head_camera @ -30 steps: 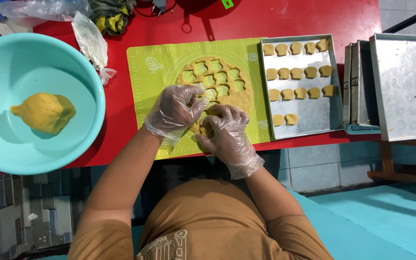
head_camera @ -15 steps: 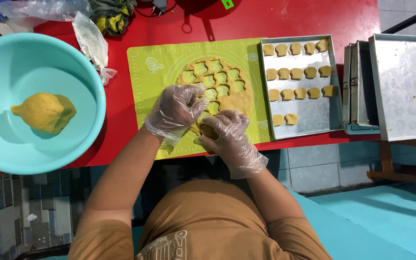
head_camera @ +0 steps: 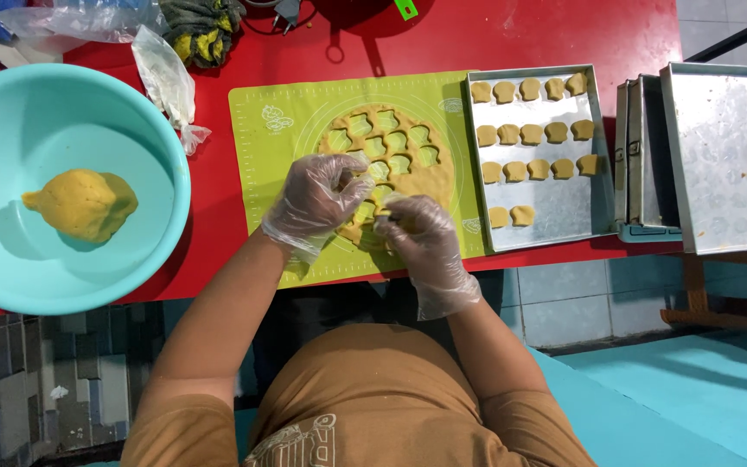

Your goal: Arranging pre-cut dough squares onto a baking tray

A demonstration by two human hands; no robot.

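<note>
Both my hands wear clear plastic gloves and work over a rolled sheet of yellow dough (head_camera: 430, 177) on a green silicone mat (head_camera: 261, 151). The sheet has several cut-out holes. My left hand (head_camera: 317, 203) pinches a small cutter or dough piece at the sheet's near edge; which of the two is hidden by the fingers. My right hand (head_camera: 421, 238) curls beside it, fingertips touching the dough there. A metal baking tray (head_camera: 564, 212) to the right holds several cut dough pieces (head_camera: 529, 134) in rows.
A large turquoise bowl (head_camera: 10, 268) at the left holds a lump of yellow dough (head_camera: 79, 203). More empty metal trays (head_camera: 724, 156) sit at the far right. Plastic bags (head_camera: 166, 82) and a dark cloth (head_camera: 201, 30) lie at the back of the red table (head_camera: 218, 233).
My right hand has shifted slightly toward me and left along the dough's near edge. My left hand stays in about the same spot.
</note>
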